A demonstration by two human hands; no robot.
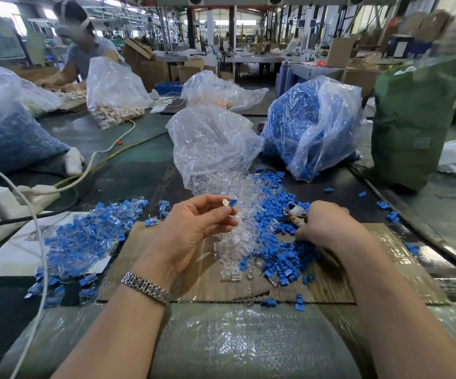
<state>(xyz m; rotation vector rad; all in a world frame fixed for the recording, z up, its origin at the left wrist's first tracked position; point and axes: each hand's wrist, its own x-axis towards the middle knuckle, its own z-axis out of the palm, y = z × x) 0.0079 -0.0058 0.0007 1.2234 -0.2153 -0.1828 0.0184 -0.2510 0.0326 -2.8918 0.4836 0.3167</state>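
- Chiefly, the risk sits in the left hand (pixel 194 228). It pinches a tiny clear-and-blue part (pixel 230 203) between thumb and fingertips alone, raised above the table. A slip could drop the part into the loose clear shells (pixel 229 242) just beneath, where it would be hard to find.
- The right hand (pixel 328 225) is knuckles-up, its fingers curled down into the heap of blue inserts (pixel 284 255). I cannot tell whether it grips anything, as the fingertips are hidden. Raking there could push inserts off the right edge of the cardboard sheet (pixel 390 272), where a few strays lie.
- A white-and-orange object (pixel 295 213) sits just beyond that hand, too blurred to name, and could get knocked.
- The heaps touch, so an unfinished piece could stray into the assembled pile (pixel 84 236) at near left.
- The held part looks very small, light and slick, with a blue end to the right and a pale end to the left. It is near the scene's centre, in front of the clear bag (pixel 210 149).
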